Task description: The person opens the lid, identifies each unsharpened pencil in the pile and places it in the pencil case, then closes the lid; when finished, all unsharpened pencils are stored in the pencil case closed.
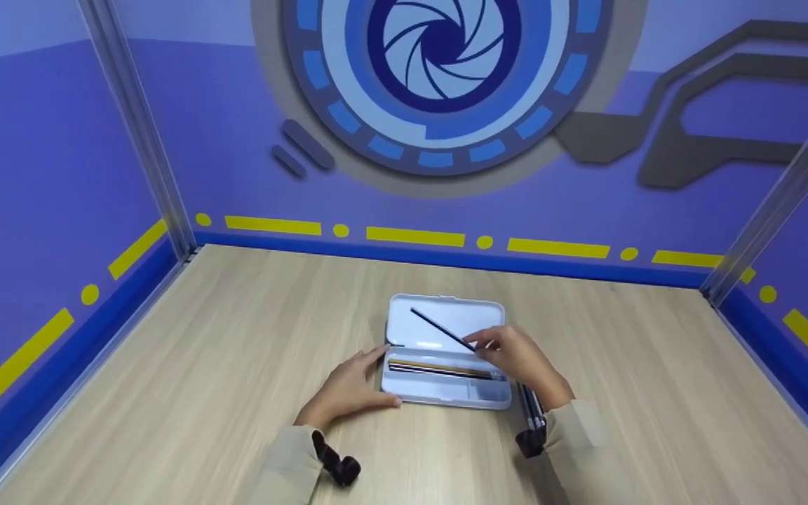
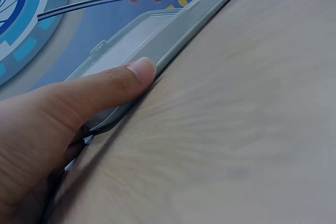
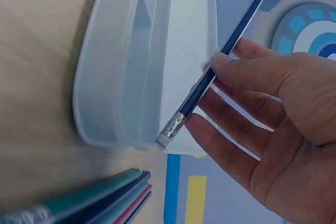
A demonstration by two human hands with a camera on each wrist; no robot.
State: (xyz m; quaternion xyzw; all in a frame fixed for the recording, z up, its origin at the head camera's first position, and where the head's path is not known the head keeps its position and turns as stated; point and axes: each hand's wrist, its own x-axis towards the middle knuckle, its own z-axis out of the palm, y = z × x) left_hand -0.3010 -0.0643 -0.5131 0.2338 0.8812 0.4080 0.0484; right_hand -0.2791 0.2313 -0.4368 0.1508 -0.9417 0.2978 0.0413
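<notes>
A white plastic pencil case [image 1: 446, 402] lies with its lid [image 1: 446, 315] raised. Across its left end, my left hand [image 1: 344, 389] grips it, thumb [image 2: 121, 85] against the front wall and fingers toward the back corner. Over the case, my right hand [image 1: 520, 358] pinches a dark pencil [image 3: 202, 85] between thumb and fingers, clear of the tray. That pencil slants, its metal band and eraser end [image 3: 168, 135] nearest the right side. Several pencils [image 1: 432, 368] lie lengthwise in the case's back compartment.
Several more pencils [image 3: 105, 198], green, dark and red among them, lie on the wooden table [image 1: 236, 351] right of the case, partly under my right wrist. Blue printed panels [image 1: 236, 140] stand behind and at both sides of the table.
</notes>
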